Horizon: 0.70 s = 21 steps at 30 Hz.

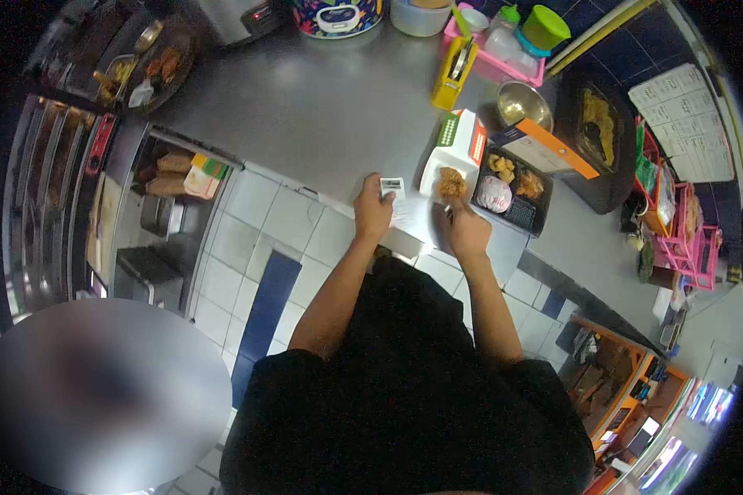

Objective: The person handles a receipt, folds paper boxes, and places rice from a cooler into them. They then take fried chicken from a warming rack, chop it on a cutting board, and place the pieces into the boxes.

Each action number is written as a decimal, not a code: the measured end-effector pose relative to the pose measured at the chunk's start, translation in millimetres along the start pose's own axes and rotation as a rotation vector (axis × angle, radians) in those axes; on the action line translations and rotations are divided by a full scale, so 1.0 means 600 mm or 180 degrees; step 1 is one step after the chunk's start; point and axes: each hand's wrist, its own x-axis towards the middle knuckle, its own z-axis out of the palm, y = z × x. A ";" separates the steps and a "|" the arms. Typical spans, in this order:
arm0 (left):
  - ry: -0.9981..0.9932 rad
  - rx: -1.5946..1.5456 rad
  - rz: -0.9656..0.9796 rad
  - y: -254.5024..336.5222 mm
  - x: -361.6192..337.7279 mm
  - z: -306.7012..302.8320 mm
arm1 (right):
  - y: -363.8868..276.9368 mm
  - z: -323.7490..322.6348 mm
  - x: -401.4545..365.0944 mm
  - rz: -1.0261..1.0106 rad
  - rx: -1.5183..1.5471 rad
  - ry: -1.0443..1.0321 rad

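Observation:
My left hand (374,208) is closed on a slip of printed paper that looks like a receipt (395,190), over the counter's front edge. My right hand (469,233) is at the near end of an open white takeaway box (451,154) with a green and orange printed lid. Its fingers are bent together by a piece of fried chicken (451,181) in the box; what they pinch, if anything, is too small to name. Right of the box stands a black tray (522,216) with a round paper-wrapped bundle (494,194) and fried pieces (530,185).
On the steel counter (305,107) stand a yellow tape dispenser (454,73), a metal bowl (523,105), an orange-edged carton (545,148) and a pink basket (512,59). A dark pan (165,70) is at the far left. Below left is an open shelf with packages (172,173).

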 end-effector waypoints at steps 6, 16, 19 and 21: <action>-0.0036 0.2055 0.0722 0.000 0.035 0.043 | 0.026 0.026 0.024 -0.0097 -0.0253 -0.0015; -0.0725 0.0641 0.0218 -0.029 0.048 -0.023 | -0.030 -0.027 0.035 0.0557 0.0309 -0.0130; -0.0946 0.0313 -0.0273 -0.003 0.046 -0.145 | -0.086 -0.074 0.049 0.1228 0.1018 -0.0332; -0.1273 0.0197 -0.0487 0.040 0.039 -0.225 | -0.139 -0.060 0.051 0.1352 0.3022 -0.0256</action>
